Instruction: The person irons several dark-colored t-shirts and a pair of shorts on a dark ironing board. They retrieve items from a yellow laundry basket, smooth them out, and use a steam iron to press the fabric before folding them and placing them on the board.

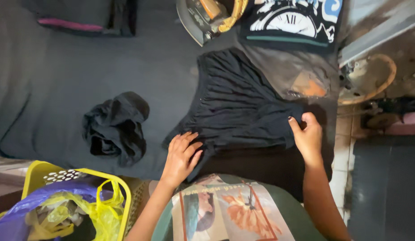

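A black pleated garment [236,105] lies spread on the dark grey padded surface [82,76] in front of me. My left hand [180,156] rests flat with fingers spread on its near left corner. At the garment's right edge my right hand [308,134] pinches the fabric between thumb and fingers.
A crumpled black cloth [116,127] lies to the left. An iron [207,18] stands at the top, beside a folded printed cloth [292,20]. A yellow basket [69,201] with plastic bags sits at the lower left. Tiled floor and a dark mat [386,187] lie to the right.
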